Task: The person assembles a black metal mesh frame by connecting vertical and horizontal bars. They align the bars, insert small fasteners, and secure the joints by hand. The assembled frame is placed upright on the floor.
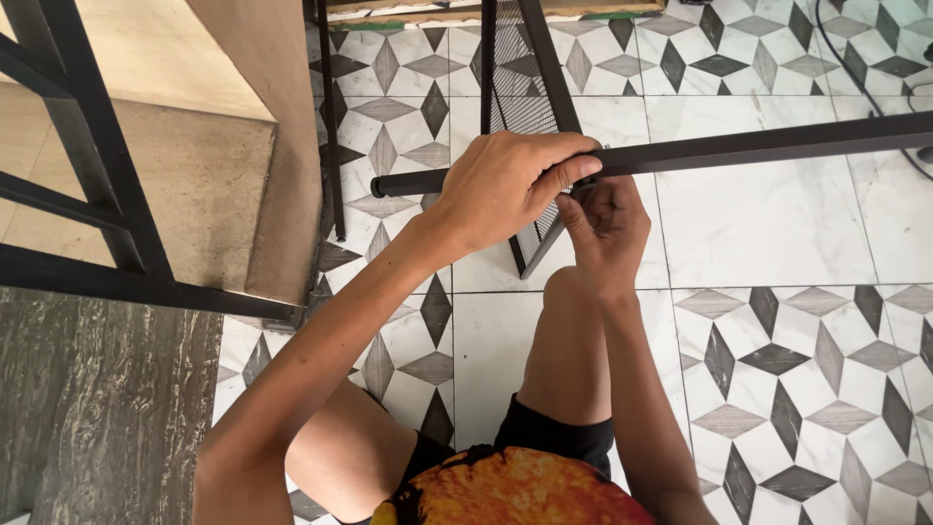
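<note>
The left hand [505, 185] sits near the centre of the view, just toward 12 o'clock, its fingers [569, 170] curled down and pressed together over a long black metal tube [758, 148]; the tube runs from a capped end at about 9 o'clock of the hand out to the frame's 3 o'clock edge, rising slightly as it goes. The right hand [607, 224] lies just at 4 o'clock of the left hand, touching it; its fingers are bunched tight under the tube, pinching something too small and hidden to tell. A black mesh panel [515, 87] stands behind both hands, reaching toward 12 o'clock. The patterned tile floor [777, 224] lies under everything. A black metal frame [87, 194] fills the 9 o'clock side beside a tan step. 1 bare knee rises below the right hand; an orange shirt shows at 6 o'clock.
</note>
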